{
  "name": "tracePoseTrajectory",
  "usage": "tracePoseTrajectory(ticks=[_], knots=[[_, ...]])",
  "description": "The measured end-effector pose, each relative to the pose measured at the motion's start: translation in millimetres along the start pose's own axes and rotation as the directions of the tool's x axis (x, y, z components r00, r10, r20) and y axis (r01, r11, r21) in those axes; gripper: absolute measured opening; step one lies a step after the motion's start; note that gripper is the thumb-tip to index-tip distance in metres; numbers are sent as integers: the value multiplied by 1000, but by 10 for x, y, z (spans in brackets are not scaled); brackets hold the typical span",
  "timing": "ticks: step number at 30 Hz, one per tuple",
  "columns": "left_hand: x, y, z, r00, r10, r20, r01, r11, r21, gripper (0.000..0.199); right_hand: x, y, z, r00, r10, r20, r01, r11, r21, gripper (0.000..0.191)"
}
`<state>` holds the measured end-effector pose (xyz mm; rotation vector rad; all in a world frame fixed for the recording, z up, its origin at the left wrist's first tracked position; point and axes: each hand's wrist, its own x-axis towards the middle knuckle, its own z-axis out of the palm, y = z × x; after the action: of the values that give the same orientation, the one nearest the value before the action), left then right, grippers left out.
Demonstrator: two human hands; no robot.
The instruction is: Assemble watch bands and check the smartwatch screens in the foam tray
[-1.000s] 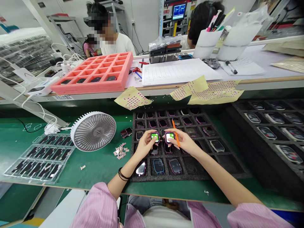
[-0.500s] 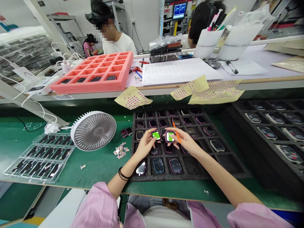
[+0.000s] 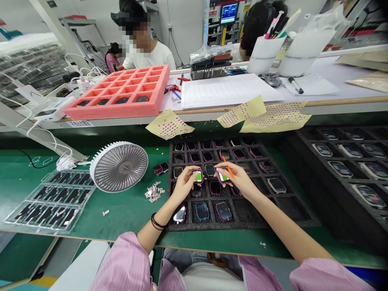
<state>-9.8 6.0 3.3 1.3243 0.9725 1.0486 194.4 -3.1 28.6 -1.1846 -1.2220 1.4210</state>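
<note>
Over the black foam tray [image 3: 245, 211], my left hand [image 3: 182, 186] hides part of the left watch [image 3: 199, 177] and my right hand [image 3: 241, 182] part of the right watch [image 3: 223, 176], while both block my view of the tray beneath. Their lit faces are too small for me to read. Right of the black foam tray, a second tray [image 3: 336, 194] runs out of view; left of it, I can't identify the tiny scraps [image 3: 154, 192]
</note>
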Motion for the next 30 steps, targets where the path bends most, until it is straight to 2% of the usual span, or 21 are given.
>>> tracePoseTrajectory(ticks=[6, 12, 19, 23, 30], knots=[[-2, 19, -1, 999, -15, -46, 16, 999, 35, 35, 3, 52, 17, 995, -23, 99, 21, 1000, 21, 43], [-3, -37, 8, 1000, 29, 6, -29, 999, 17, 40, -3, 92, -10, 982, -82, 169, 88, 996, -30, 57], [1, -107, -11, 996, 51, 71, -51, 999, -1, 52, 4, 87, -17, 982, -72, 176, 62, 996, 63, 53], [12, -108, -13, 994, 58, 89, -57, 998, -10, 59, 4, 97, -22, 982, -70, 177, 60, 996, 62, 53], [12, -109, -20, 994, 60, 88, -57, 998, -39, 64, -12, 70, -3, 975, -67, 211, 61, 997, 36, 68]])
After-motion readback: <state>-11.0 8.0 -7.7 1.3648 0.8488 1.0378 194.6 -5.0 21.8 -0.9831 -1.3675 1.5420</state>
